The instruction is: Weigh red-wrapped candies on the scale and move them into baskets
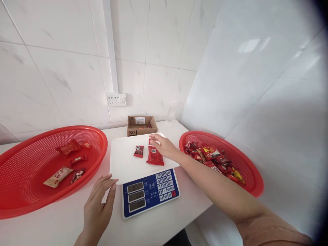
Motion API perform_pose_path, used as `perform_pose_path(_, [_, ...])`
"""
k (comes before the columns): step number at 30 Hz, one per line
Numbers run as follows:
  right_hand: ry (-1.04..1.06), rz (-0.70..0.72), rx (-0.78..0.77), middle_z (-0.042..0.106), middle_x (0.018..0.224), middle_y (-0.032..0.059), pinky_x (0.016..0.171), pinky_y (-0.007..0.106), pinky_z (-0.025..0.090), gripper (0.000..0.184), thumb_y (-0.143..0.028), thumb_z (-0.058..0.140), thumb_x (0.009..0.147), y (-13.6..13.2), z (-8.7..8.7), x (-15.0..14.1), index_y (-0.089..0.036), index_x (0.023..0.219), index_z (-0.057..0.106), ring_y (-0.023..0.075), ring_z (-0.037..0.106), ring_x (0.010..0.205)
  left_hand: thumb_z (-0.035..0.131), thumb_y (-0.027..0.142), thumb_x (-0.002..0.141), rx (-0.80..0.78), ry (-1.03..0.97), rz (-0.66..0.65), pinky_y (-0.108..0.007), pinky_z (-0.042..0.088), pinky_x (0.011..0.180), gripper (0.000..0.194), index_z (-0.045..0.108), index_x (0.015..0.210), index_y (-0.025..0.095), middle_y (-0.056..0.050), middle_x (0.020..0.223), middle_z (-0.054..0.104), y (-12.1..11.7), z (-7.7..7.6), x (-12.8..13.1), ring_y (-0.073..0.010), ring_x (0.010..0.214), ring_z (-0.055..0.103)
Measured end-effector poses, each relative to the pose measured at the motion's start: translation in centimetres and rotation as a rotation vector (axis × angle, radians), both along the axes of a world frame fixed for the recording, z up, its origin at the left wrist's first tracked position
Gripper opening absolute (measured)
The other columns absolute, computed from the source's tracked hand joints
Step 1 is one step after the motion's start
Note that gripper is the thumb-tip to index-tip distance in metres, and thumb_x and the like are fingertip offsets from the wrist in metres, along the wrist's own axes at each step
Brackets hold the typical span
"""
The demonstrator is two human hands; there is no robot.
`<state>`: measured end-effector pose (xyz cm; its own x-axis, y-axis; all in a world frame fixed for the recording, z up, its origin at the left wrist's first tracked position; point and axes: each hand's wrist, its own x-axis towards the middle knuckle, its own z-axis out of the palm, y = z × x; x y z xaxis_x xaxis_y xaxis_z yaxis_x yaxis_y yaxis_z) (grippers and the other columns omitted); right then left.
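Note:
A white electronic scale [122, 160] with a blue keypad panel stands in the middle. On its pan lie a small red wrapped candy [138, 151] and a larger red snack packet [155, 158]. My right hand [163, 145] is over the pan, its fingers and thumb closed around a small red packet [150, 140], mostly covered by the fingers. My left hand [99, 201] is empty at the scale's front left corner, fingers apart and loosely bent. Beside it, a red plastic basket [101, 150] holds several wrapped snacks, including a cream packet [57, 177].
Another red basket [252, 171] at the right holds a heap of wrapped snacks [212, 159]. Behind the scale sits a small cardboard box [142, 131] with packets inside. A clear plastic container [171, 112] stands in the back corner, by the tiled wall with a socket [116, 99].

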<state>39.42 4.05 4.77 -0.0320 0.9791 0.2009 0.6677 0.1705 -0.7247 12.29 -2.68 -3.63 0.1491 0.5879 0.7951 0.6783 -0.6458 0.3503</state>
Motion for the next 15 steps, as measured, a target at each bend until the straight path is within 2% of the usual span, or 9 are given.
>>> perform_pose_path(3, [-0.05,-0.012,0.012,0.06,0.127,0.0072,0.093,0.034,0.043,0.033,-0.03,0.048,0.09,-0.3,0.3,1.3,-0.024,0.121,0.053,0.0178,0.053,0.118,0.051,0.022,0.087,-0.01,-0.004,-0.01,-0.033,0.049,0.094,0.013,0.061,0.095,0.021,-0.005,0.097,0.068,0.0,-0.1,-0.2,-0.0171,0.098,0.064])
perform_pose_path(5, [-0.09,-0.08,0.019,0.058,0.129,0.0061,0.097,0.036,0.041,0.033,-0.027,0.045,0.091,-0.6,0.5,3.7,-0.024,0.123,0.051,0.0169,0.051,0.122,0.05,0.024,0.088,-0.032,-0.012,-0.014,-0.035,0.048,0.095,0.014,0.062,0.096,0.021,-0.005,0.097,0.068,-0.1,-0.1,-0.2,-0.0182,0.099,0.064])
perform_pose_path(7, [-0.142,-0.162,-0.022,0.06,0.126,0.0063,0.096,0.036,0.041,0.031,-0.021,0.039,0.093,-1.1,0.4,7.2,-0.023,0.122,0.052,0.0161,0.054,0.117,0.05,0.027,0.088,-0.077,-0.018,-0.006,-0.034,0.05,0.091,0.016,0.062,0.097,0.022,-0.005,0.1,0.067,-0.3,-0.1,-0.1,-0.0198,0.102,0.063])
perform_pose_path(10, [-0.251,-0.25,-0.194,0.068,0.105,0.0067,0.086,0.032,0.048,0.028,-0.014,0.037,0.092,-2.8,-0.5,12.9,-0.018,0.111,0.058,0.0159,0.064,0.097,0.051,0.032,0.088,-0.137,-0.09,0.031,-0.032,0.052,0.084,0.019,0.063,0.098,0.024,-0.005,0.104,0.067,-0.5,-0.7,0.2,-0.0218,0.108,0.06])
perform_pose_path(12, [-0.338,-0.273,-0.338,0.069,0.098,0.006,0.08,0.03,0.05,0.019,-0.014,0.049,0.088,-4.3,-1.6,16.0,-0.016,0.1,0.063,0.0171,0.065,0.088,0.052,0.033,0.087,-0.142,-0.15,0.006,-0.036,0.05,0.091,0.019,0.064,0.098,0.024,-0.005,0.104,0.067,-0.2,-1.7,0.2,-0.0226,0.108,0.06])
perform_pose_path(15, [-0.468,-0.284,-0.508,0.066,0.104,0.0064,0.08,0.036,0.051,0.019,-0.024,0.06,0.085,-5.8,-3.4,18.6,-0.016,0.103,0.063,0.0183,0.064,0.089,0.054,0.038,0.085,-0.149,-0.166,-0.079,-0.043,0.045,0.1,0.022,0.065,0.097,0.024,-0.006,0.102,0.067,0.9,-3.8,-0.5,-0.0236,0.105,0.061])
